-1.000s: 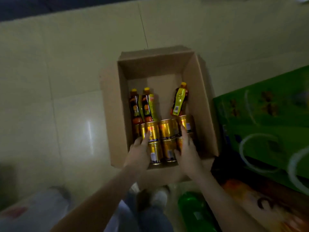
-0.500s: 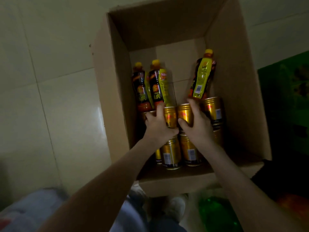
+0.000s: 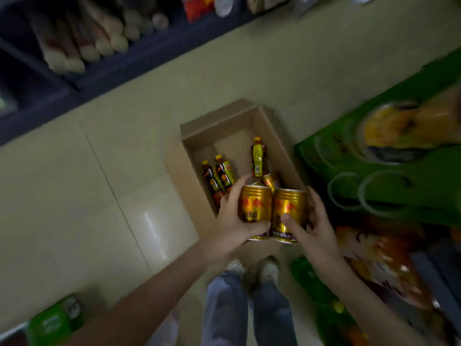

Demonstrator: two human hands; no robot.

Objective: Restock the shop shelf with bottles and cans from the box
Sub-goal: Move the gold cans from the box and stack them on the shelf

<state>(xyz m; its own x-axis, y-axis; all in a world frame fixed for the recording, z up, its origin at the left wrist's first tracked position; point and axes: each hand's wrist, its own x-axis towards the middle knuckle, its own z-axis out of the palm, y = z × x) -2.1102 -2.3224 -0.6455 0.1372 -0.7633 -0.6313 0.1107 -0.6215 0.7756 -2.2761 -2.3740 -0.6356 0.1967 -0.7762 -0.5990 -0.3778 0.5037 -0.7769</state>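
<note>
— What do you have hold of?

— My left grip (image 3: pixel 232 221) is clamped on a gold can (image 3: pixel 255 208), with my fingers round its far side and my thumb near its lower edge. My right grip (image 3: pixel 318 228) is clamped on a second gold can (image 3: pixel 290 208), thumb across the front and fingers behind. Both cans are upright and touch each other side by side.

— And where is that over the box?

— I hold them above the near end of the cardboard box (image 3: pixel 197 188), which sits open on the tiled floor (image 3: pixel 99 171).

— What is in it?

— Two dark bottles (image 3: pixel 212 178) with yellow caps are side by side near the left wall. A third bottle (image 3: pixel 258 158), with a yellow-green label, is near the right wall, apart from them. More gold cans (image 3: pixel 269 181) show just behind the pair I hold; how many, I cannot tell.

— And around you?

— My shoes (image 3: pixel 270 269) and jeans (image 3: pixel 224 308) are just on the near side of the box. Green cartons (image 3: pixel 374 176) stand just beside it on the right, and a green bottle (image 3: pixel 306 273) lies by my right foot. The shelf (image 3: pixel 149 53) runs across the far left, well apart from the box, its goods blurred.
</note>
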